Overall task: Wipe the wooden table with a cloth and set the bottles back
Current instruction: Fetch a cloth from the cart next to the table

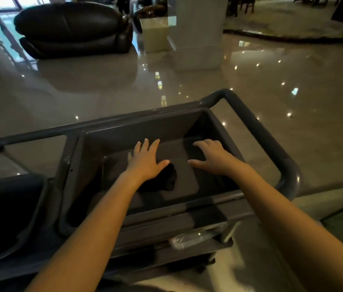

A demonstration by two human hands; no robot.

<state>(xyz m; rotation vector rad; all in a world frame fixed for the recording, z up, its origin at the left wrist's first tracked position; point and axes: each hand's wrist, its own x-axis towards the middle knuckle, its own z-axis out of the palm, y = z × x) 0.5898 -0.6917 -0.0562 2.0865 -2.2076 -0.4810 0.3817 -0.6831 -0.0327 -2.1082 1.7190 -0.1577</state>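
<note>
Both my arms reach into the deep grey top bin (141,125) of a service cart. My left hand (145,161) hovers with fingers spread, just above a dark crumpled cloth (169,178) lying on the bin floor. My right hand (212,157) is also spread, over the bare bin floor to the right of the cloth, holding nothing. A clear plastic bottle (189,239) lies on its side on the cart's lower shelf. No wooden table is in view.
The cart's curved grey handle (271,140) rises on the right; a second dark bin (8,213) sits on the left. Beyond lies glossy tiled floor, with a black leather sofa (71,28) at the back left and a pale pillar (198,32) behind the cart.
</note>
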